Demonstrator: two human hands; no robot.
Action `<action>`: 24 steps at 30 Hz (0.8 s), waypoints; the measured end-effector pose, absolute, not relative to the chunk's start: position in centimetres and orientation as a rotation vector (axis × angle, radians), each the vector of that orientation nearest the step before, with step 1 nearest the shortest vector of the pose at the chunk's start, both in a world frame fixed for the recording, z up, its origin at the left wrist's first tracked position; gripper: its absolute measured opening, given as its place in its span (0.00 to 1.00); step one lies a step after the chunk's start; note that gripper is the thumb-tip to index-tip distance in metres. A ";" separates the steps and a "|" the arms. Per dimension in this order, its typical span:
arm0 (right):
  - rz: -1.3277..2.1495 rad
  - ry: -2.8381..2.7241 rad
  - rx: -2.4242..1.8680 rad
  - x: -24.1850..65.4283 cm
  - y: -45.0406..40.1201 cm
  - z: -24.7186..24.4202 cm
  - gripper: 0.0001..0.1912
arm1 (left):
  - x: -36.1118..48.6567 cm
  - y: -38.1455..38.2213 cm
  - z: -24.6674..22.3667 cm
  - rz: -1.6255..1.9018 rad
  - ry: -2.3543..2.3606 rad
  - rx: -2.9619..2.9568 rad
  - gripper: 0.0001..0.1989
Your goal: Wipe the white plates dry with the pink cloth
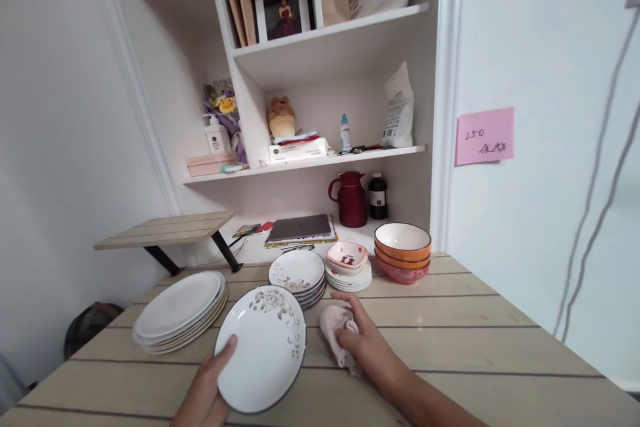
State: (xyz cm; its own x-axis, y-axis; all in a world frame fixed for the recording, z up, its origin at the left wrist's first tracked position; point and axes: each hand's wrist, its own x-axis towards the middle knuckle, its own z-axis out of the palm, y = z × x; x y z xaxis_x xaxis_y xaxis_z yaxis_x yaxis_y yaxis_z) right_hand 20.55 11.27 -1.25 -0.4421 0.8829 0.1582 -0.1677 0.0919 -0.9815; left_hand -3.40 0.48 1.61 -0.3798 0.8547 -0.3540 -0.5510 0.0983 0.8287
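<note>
A white plate with a dark rim and grey flowers (pixel 260 353) is tilted up in my left hand (pixel 207 383), whose thumb lies over its left edge. To the right of it, my right hand (pixel 363 340) grips a crumpled pale pink cloth (pixel 339 337), apart from the plate. Behind the held plate stands a stack of similar flowered plates (pixel 297 271). Large white oval plates (pixel 180 307) are piled at the left. Small pink square dishes (pixel 347 255) sit on small white plates (pixel 353 278), beside stacked orange bowls (pixel 403 243) with a red-pink bowl (pixel 403 272) at the bottom.
The wooden table (pixel 475 347) meets a white shelf unit (pixel 330 47). A small wooden riser (pixel 165 230) stands at the back left. Behind the dishes are a laptop (pixel 300 228), a red jug (pixel 352 200) and a dark bottle (pixel 378 197). A pink note (pixel 484 137) hangs on the wall.
</note>
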 end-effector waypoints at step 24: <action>1.434 -1.700 -0.626 19.7 12.0 -2.3 0.21 | -5.4 15.1 4.9 1.603 1.262 0.288 0.31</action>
